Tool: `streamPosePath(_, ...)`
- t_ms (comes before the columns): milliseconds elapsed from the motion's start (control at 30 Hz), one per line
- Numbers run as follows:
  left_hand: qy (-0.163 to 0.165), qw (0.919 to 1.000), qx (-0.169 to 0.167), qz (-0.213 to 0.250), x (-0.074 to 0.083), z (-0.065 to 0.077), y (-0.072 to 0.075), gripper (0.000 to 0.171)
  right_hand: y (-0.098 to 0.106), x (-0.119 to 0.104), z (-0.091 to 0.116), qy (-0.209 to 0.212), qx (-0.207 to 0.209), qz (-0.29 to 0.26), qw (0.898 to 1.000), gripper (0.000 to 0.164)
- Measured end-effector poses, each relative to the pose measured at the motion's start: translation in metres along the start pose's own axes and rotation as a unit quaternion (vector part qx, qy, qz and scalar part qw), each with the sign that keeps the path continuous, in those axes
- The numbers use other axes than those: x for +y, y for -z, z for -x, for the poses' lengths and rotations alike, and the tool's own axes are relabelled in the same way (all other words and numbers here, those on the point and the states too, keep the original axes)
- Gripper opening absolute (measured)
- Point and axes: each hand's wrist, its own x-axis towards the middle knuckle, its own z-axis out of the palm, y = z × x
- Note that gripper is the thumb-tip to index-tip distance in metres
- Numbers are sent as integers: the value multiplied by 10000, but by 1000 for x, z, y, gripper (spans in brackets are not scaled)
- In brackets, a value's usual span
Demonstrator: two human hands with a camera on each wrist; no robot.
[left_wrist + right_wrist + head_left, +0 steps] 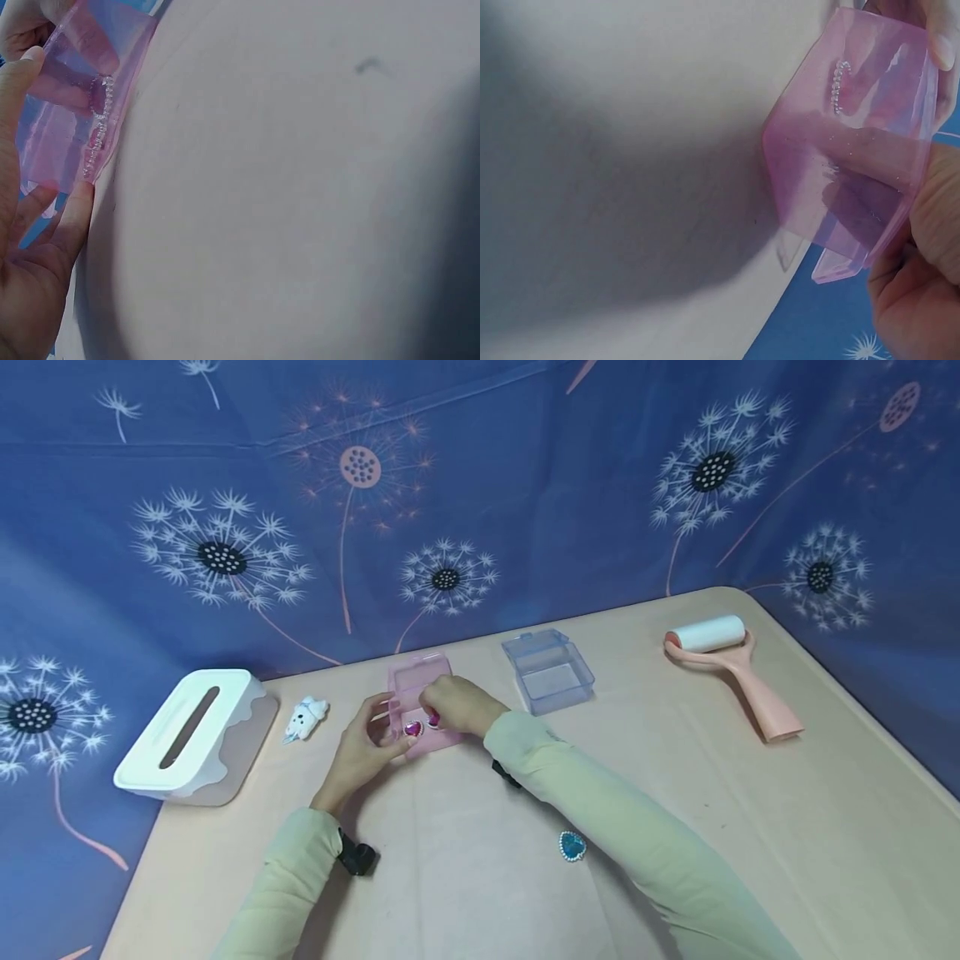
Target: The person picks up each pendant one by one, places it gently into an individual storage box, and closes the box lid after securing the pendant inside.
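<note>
A clear pink plastic box stands with its lid raised at the table's back. My left hand grips the box from the left, thumb at the front wall and fingers round the side. Inside lies a pink heart-shaped gem with a sparkling rim. My right hand reaches down into the box and pinches a second pink heart gem, partly hidden by the fingers. Through the pink wall in the right wrist view, the right fingers show near a beaded rim.
An open clear blue box stands right of the pink one. A blue heart gem lies near the right forearm. At left are a white tissue box and a small white plush figure; a pink-handled roller lies far right.
</note>
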Motion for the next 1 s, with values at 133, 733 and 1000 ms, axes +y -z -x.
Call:
streamPosePath(133,51,10000,26,82,-2,2,-1,82,0,-3,1,-23,-8,31,10000,13)
streamPosePath(733,111,9997,94,179,4,-6,-3,90,21,7,20,381,370,-862,9949,22)
streamPosePath(1000,-119,9977,246,-618,33,-3,3,116,42,10,97,476,1089,-1541,9809,25)
